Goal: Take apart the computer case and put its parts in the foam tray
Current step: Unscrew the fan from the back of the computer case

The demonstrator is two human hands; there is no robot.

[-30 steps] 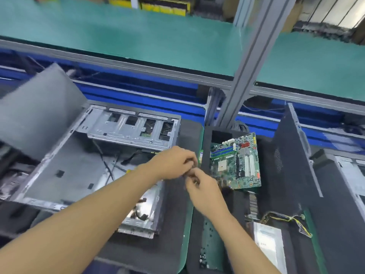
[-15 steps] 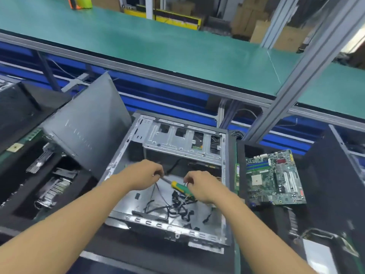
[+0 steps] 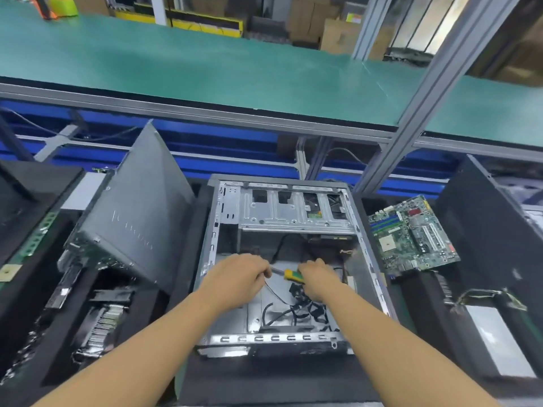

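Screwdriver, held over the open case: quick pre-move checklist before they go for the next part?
1. Screwdriver in hand: ok, right hand closed on the yellow-green handle, left hand at the shaft.
2. Case open and lying flat: ok.
3. Motherboard already out: ok, it lies right of the case.
4. Side panel clear of the work: ok, leaning to the left.
5. Loose black cables out of the way: not ok, tangled on the case floor under the hands.
6. Target screw located: cannot tell, the tip is hidden by the left hand.
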